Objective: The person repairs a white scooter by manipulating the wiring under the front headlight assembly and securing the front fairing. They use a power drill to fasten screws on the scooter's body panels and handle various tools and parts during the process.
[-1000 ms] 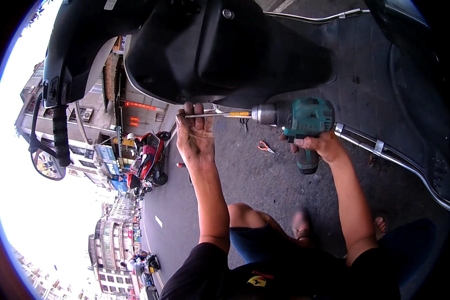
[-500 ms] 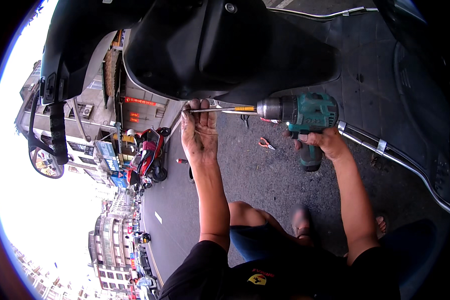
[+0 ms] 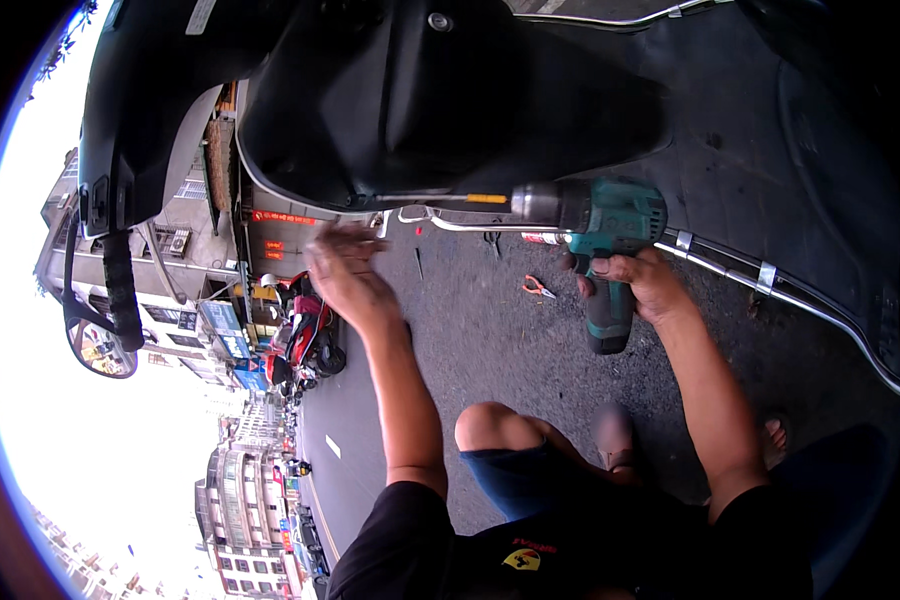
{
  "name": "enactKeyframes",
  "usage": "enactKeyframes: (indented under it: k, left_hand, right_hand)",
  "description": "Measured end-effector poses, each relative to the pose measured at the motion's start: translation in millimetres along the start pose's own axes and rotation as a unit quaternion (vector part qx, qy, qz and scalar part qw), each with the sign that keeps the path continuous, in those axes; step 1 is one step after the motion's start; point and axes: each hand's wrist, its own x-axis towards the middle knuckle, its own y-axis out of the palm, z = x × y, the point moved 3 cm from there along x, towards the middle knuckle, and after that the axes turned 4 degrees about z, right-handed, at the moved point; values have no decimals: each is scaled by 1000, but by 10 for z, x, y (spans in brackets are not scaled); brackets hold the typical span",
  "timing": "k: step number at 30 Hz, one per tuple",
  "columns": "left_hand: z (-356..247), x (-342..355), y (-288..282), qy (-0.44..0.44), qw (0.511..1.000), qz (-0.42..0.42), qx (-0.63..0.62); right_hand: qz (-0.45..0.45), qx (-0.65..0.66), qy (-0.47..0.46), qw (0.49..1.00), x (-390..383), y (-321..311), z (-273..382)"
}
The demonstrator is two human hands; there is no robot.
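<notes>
Drill (image 3: 625, 215) is being gripped in the right hand (image 3: 642, 285) beside the black scooter panel (image 3: 420, 110).
Bit (image 3: 485, 198) is being pointed left along the panel's lower edge; contact can't be told. Left hand (image 3: 350, 268) is being held just below the bit's tip, blurred; spread or hold can't be told. Orange pliers (image 3: 539, 287) are lying on the ground (image 3: 470, 350), left of the drill's grip.

Blown-out sky (image 3: 30, 390), motion-blurred left hand (image 3: 350, 268), fisheye-bent edges
</notes>
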Motion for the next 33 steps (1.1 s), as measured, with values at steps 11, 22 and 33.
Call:
enactKeyframes:
  k: [11,22,33]
  left_hand:
    - [-446,1225,285,390,894,54,213]
    - [-385,1009,478,430,891,41,141]
    - [-368,1051,421,395,915,59,50]
  right_hand:
    - [10,14,11,1000,93,172,-136]
    - [11,29,14,999,95,193,-338]
    - [32,-68,-35,997,46,238,-217]
